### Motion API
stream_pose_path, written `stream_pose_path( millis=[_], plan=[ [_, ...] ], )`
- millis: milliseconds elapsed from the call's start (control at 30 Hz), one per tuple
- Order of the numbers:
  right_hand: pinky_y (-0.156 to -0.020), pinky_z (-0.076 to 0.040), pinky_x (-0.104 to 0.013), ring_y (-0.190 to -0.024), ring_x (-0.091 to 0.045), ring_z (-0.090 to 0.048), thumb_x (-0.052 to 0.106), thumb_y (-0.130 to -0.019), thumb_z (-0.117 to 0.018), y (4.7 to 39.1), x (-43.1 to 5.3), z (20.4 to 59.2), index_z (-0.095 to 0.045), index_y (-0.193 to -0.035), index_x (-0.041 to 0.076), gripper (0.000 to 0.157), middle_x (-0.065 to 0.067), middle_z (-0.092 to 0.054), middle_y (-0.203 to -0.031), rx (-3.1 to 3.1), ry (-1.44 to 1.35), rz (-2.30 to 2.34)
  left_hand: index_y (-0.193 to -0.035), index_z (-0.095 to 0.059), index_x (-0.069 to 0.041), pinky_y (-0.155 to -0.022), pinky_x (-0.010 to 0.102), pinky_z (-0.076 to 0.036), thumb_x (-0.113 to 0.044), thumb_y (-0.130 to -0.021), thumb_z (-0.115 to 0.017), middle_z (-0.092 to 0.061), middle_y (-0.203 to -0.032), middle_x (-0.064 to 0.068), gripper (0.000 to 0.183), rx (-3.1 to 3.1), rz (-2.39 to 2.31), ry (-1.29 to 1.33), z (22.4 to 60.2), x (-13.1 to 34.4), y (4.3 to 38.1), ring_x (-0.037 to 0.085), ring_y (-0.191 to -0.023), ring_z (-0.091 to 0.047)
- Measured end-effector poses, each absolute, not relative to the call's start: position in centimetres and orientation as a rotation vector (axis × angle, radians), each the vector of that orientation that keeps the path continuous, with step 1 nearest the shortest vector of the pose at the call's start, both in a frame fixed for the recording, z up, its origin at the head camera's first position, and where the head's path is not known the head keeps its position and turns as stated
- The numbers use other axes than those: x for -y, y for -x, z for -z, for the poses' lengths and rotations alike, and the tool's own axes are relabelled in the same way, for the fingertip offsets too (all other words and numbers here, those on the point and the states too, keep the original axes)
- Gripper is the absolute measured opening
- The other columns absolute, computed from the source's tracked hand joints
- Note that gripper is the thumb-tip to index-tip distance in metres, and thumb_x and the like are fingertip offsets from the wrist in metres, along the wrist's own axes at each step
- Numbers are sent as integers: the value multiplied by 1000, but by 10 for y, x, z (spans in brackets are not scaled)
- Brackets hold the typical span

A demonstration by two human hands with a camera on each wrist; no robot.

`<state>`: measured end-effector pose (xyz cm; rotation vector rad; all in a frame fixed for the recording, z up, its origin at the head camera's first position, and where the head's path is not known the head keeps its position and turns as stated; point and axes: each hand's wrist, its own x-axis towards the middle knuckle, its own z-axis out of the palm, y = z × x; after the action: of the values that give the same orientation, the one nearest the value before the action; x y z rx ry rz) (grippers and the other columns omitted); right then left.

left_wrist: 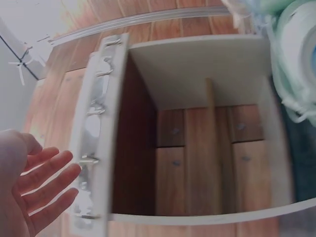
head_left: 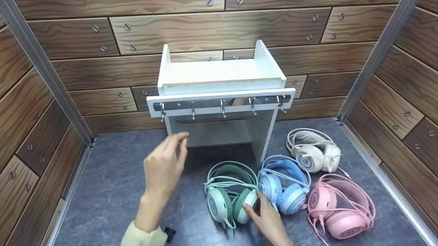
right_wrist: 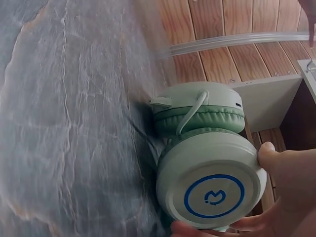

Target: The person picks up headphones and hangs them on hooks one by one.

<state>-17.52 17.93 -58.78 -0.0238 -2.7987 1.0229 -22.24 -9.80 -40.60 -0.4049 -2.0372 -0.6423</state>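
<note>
Head view: green headphones (head_left: 241, 204) on the dark marbled bench (head_left: 105, 200), near side of a white shelf unit (head_left: 215, 71), just left of the blue headphones (head_left: 271, 189); contact between the two pairs cannot be told. Headband at the far side, ear cups near. Shells pale mint, cushions deeper green and gathered at the edge, thin mint cable looped across headband and cups. Right wrist view shows a blue ring and logo on the outer face of the right cup.

Right hand (head_left: 269, 218): thumb and fingers clamped on the rim of that cup, one to each side. Left hand (head_left: 164, 163): raised near the hook rail (head_left: 206, 104), holding nothing; fingers slightly apart in the left wrist view.

Obscured: headband mostly concealed behind the cups in right wrist view; some right fingers behind the cup or cut off at the bottom edge. Left wrist view has the headphones cropped at its right edge and blurred. Small black object (head_left: 169, 234) beside the left sleeve (head_left: 140, 244): unidentifiable.
</note>
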Motion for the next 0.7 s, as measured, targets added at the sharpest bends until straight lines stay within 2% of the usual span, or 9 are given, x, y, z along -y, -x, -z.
stream_pose_path(
  millis=[133, 233, 367, 433, 500, 600, 700],
  plan=[
    [-92, -52, -60, -113, -47, -63, 44, -95, -67, 178, -180, 589, -47, -144, 3, 67, -30, -60, -133, 2794, 22, -1135, -109, -74, -11, -55, 33, -58, -13, -96, -66, -76, -96, 3, 15, 2012, 639, 407, 381, 100, 233, 20, -75, -69],
    [-91, -52, -60, -111, -46, -64, 44, -96, -67, 180, -181, 590, -44, -146, 5, 67, -31, -60, -132, 2795, 9, -1210, -111, -73, -9, -72, 37, -61, -13, -96, -66, -75, -103, 6, 17, 1998, 645, 420, 367, 99, 242, 24, -90, -70],
    [-84, -56, -56, -100, -43, -68, 44, -97, -65, 180, -182, 591, -39, -150, 8, 69, -37, -57, -130, 2788, 25, -1356, -118, -70, -7, -96, 39, -55, -14, -97, -64, -71, -113, 9, 23, 2004, 629, 440, 350, 97, 255, 27, -109, -64],
    [-82, -56, -55, -95, -42, -68, 43, -98, -64, 180, -181, 592, -36, -152, 8, 70, -40, -55, -130, 2772, 36, -1440, -122, -67, -6, -103, 39, -51, -14, -98, -64, -68, -118, 11, 26, 2008, 610, 446, 342, 96, 262, 29, -115, -61],
    [-85, -55, -57, -97, -45, -67, 42, -98, -64, 180, -180, 594, -34, -152, 9, 70, -41, -52, -133, 2747, 53, -1512, -126, -65, -5, -108, 40, -47, -15, -98, -64, -65, -125, 12, 30, 2022, 586, 447, 335, 94, 270, 30, -121, -57],
    [-97, -49, -62, -114, -52, -59, 39, -99, -63, 180, -177, 597, -33, -152, 7, 68, -39, -47, -141, 2691, 66, -1586, -133, -60, -4, -115, 43, -39, -18, -98, -63, -60, -137, 14, 38, 2079, 545, 434, 328, 91, 283, 32, -131, -50],
    [-105, -44, -62, -126, -52, -52, 35, -100, -63, 180, -174, 600, -32, -152, 6, 67, -36, -42, -147, 2608, 102, -1706, -144, -53, -5, -122, 50, -29, -25, -101, -61, -49, -151, 15, 48, 2202, 507, 419, 328, 88, 295, 34, -142, -39]
  ],
)
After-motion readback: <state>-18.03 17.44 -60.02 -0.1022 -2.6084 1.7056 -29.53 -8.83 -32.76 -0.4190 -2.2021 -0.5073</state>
